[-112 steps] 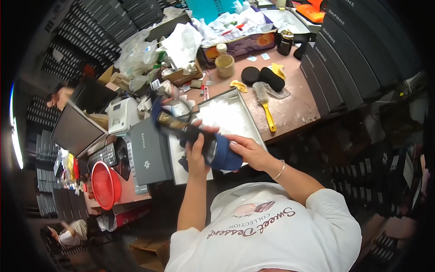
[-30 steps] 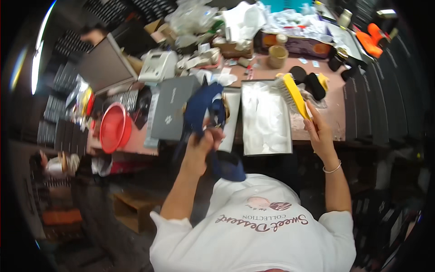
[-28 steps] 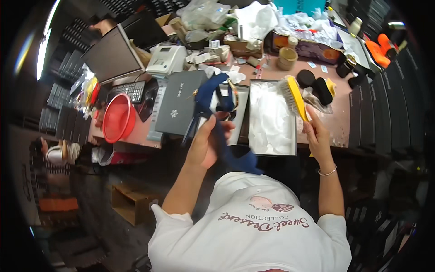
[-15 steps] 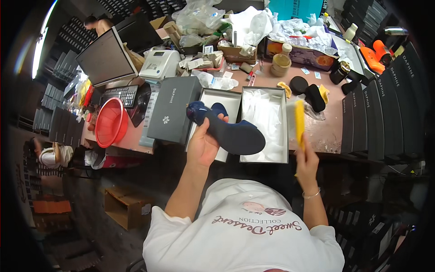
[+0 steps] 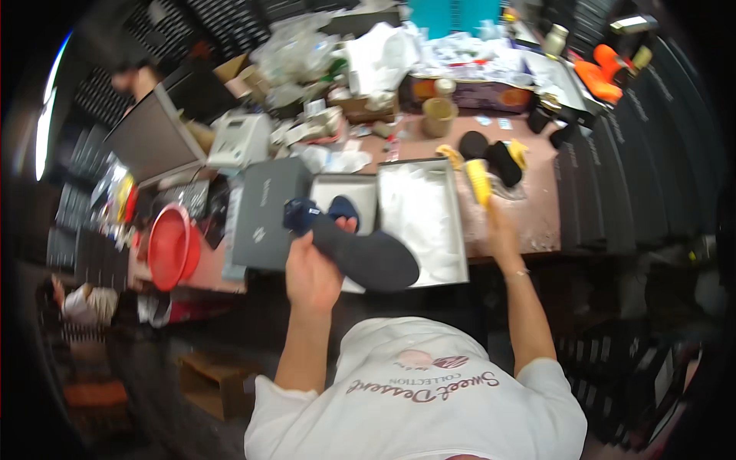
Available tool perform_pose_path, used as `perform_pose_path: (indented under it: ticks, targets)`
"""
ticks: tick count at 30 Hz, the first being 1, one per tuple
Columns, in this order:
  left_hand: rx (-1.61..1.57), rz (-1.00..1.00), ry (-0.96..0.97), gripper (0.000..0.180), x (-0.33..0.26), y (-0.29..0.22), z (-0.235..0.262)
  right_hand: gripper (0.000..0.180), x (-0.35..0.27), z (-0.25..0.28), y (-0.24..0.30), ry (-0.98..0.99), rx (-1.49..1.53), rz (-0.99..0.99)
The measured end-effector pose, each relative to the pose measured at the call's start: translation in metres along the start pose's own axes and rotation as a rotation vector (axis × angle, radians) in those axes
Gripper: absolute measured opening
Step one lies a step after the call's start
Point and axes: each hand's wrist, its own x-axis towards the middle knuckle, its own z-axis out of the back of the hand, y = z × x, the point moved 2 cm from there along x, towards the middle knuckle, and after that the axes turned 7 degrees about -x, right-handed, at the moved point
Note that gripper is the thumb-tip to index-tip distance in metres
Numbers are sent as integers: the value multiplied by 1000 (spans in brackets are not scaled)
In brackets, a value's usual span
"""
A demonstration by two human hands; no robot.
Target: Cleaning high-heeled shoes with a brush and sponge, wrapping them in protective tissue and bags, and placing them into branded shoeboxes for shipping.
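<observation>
- Holding a dark navy shoe (image 5: 353, 245) sole-up in the left hand (image 5: 313, 270) — fingers wrapped round its middle, a firm grasp; sole faces the camera, toe end pointing right and down over the front edge of the bench.
- Shoe sits in the air just above the open white shoebox (image 5: 429, 222), overlapping its lower left corner in view; not resting on anything.
- Right hand (image 5: 498, 222) closed round the handle of a yellow brush (image 5: 479, 180), brush head pointing away from the person, up toward the back of the bench. Brush lies along the box's right wall; can't tell if bristles touch it.
- Box lined w/ white tissue paper, no shoe inside that I can see.
- Grey box lid (image 5: 268, 215) lies flat just left of the box, partly under the shoe's heel end in view.
- Red plastic bowl (image 5: 172, 245) at far left edge of the brown bench top (image 5: 537, 215), well apart from both hands.
- Behind the brush — two black rounded items (image 5: 491, 153) beside something yellow; too blurred to name.
- Farther back: small tan cup (image 5: 439, 116), a white desk phone or label printer (image 5: 239, 139) (can't tell which), heaps of white paper and plastic wrap.
- Stacks of dark boxes (image 5: 621, 176) line the right side.
- Another person (image 5: 77, 303) low at far left, below bench level, small and blurred.
</observation>
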Motion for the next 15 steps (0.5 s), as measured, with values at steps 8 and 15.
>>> perform_pose_path:
  ticks: [8,15]
  targets:
    - [539,257,18,32,-15,42,-9,41,91,7,-35,-174,-115,98]
    - [323,534,240,56,1,94,23,52,144,-24,-93,-59,-240,56]
